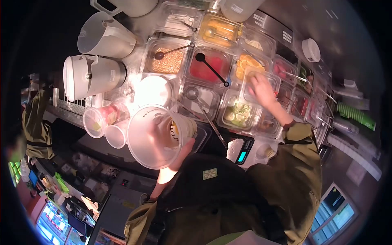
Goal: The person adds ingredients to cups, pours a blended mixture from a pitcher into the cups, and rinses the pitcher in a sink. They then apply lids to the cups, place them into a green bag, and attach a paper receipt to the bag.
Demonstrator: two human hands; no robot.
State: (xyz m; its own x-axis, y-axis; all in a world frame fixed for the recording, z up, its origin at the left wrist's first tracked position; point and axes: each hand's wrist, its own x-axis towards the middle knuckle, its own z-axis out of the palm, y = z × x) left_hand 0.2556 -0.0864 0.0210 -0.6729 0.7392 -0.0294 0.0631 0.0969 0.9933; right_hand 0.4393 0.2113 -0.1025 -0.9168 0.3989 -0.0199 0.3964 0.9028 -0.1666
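A large translucent plastic cup (153,134) with dark and yellow print is tilted in my left hand (179,159), whose fingers wrap round its lower side. My right hand (261,87) reaches over a clear container (248,92) at the right of the counter, its fingers bent down; what the fingertips hold, if anything, is too small to tell. Just below it sits a container of sliced green fruit (237,114). Orange pieces (248,65) fill the container behind my right hand.
Two smaller cups (94,122) stand left of the large cup, one with red and green contents. White pitchers (96,75) line the back left. A scale (243,152) with a lit display lies near my body. Another person's sleeve (36,126) shows far left.
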